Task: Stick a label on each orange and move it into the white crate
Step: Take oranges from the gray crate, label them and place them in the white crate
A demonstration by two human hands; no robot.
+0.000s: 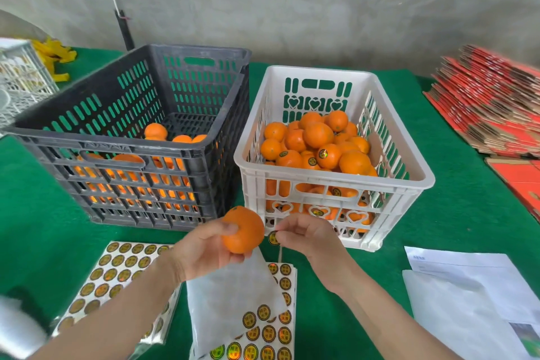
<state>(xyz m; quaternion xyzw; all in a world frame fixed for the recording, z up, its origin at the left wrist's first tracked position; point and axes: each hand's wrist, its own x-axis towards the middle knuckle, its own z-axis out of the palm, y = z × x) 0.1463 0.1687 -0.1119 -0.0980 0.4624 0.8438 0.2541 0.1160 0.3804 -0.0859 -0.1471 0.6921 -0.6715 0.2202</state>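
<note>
Green felt (453, 213) is covering the work table, which is standing against a grey concrete wall (321, 9). The left hand (204, 248) is gripping one orange (244, 231), fingers and thumb curled round it, and is holding it raised above the felt, in front of the gap between two crates. The right hand (309, 235) is pinching a round gold-and-black label (273, 238) between thumb and fingertip. The label is sitting just beside the orange's right side; whether it is touching the peel cannot be told. The white crate (321, 71) is standing behind the right hand and is holding a heap of oranges (315, 140), several showing labels. The dark grey crate (87, 140) is sitting just beside it on the left, with more fruit (156, 130) lying low inside. Label sheets (117, 272) are lying beneath the forearms. White papers (467, 286) are lying at the right.
</note>
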